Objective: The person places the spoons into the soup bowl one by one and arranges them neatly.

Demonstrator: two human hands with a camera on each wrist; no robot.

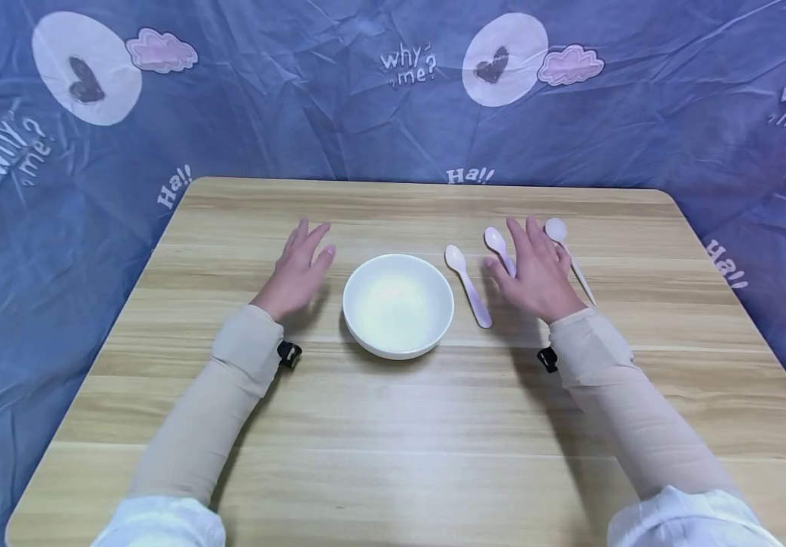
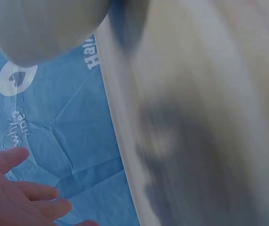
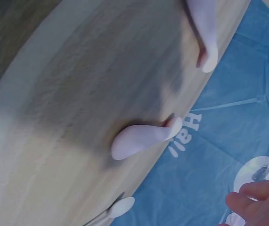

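Note:
A round white bowl [image 1: 398, 305] stands in the middle of the wooden table; part of it also shows in the left wrist view [image 2: 44, 28]. Left of it, my left hand [image 1: 297, 272] hovers with fingers spread, holding nothing. To the bowl's right lies a spoon with a pale lilac handle [image 1: 468, 286]. My right hand [image 1: 535, 270] is over two more spoons, fingers extended and nothing in its grasp. A second lilac spoon [image 1: 497, 243] is partly hidden by that hand. Beyond it lies a thin-handled white spoon [image 1: 557, 230], its middle overlapped by my fingers.
The light wooden table [image 1: 393, 456] has rounded far corners. A blue printed cloth [image 1: 338, 91] hangs behind its far edge and drops along both sides. Small black wrist devices sit below each sleeve cuff, one near the left cuff [image 1: 289, 355].

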